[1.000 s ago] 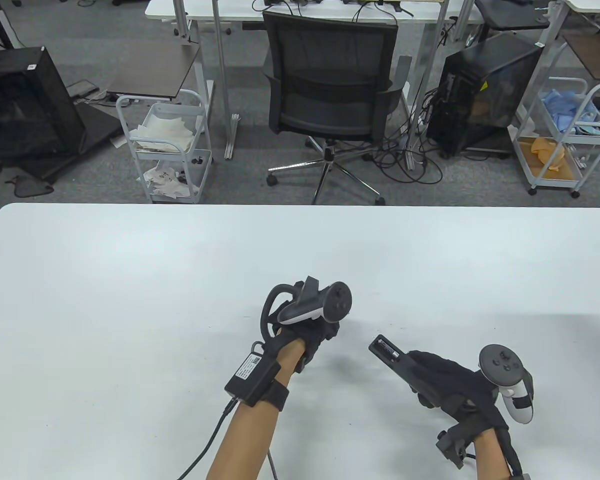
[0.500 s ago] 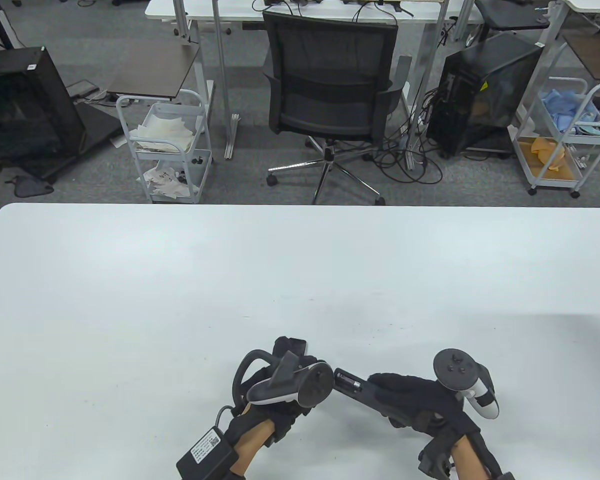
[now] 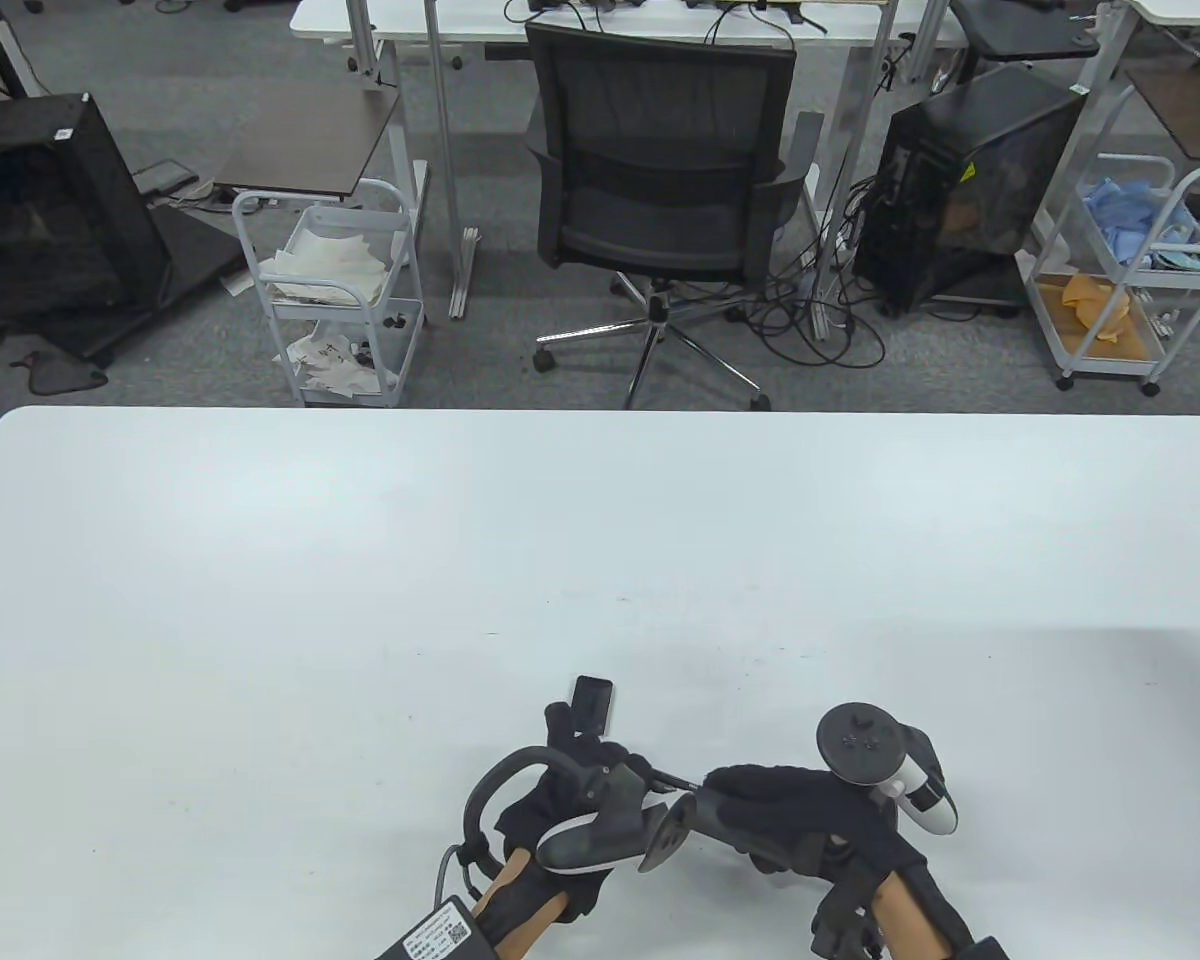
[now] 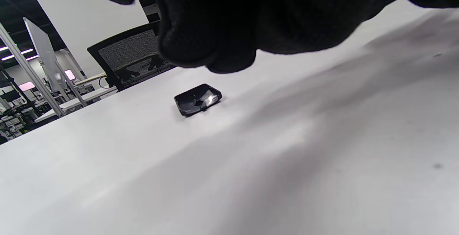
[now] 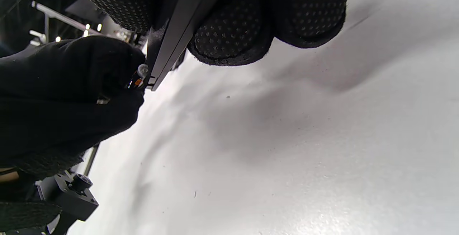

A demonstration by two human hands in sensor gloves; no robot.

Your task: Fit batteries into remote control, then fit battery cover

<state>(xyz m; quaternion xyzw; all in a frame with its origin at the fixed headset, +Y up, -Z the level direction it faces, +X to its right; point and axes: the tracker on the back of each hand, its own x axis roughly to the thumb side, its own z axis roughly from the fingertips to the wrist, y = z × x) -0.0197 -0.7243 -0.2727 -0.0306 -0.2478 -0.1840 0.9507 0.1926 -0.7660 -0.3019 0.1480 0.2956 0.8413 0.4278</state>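
My right hand point(image 3: 780, 800) grips the black remote control point(image 5: 179, 20) near the table's front edge, its open end towards my left hand point(image 3: 600, 775). In the right wrist view my left fingers point(image 5: 71, 95) pinch a battery point(image 5: 140, 74) against that end of the remote. How far the battery sits in the compartment is hidden. The black battery cover point(image 3: 592, 703) lies loose on the white table point(image 3: 360, 560) just beyond my left hand. It also shows in the left wrist view point(image 4: 198, 99). In the table view the remote is mostly hidden by both hands.
Beyond the table's far edge stand a black office chair point(image 3: 660, 170), two white wire trolleys point(image 3: 335, 290) point(image 3: 1125, 270) and a dark computer case point(image 3: 970, 180).
Both hands moved towards the table's front edge and came together. My left hand went from apart on the table to the remote's open end. The battery cover now lies uncovered.
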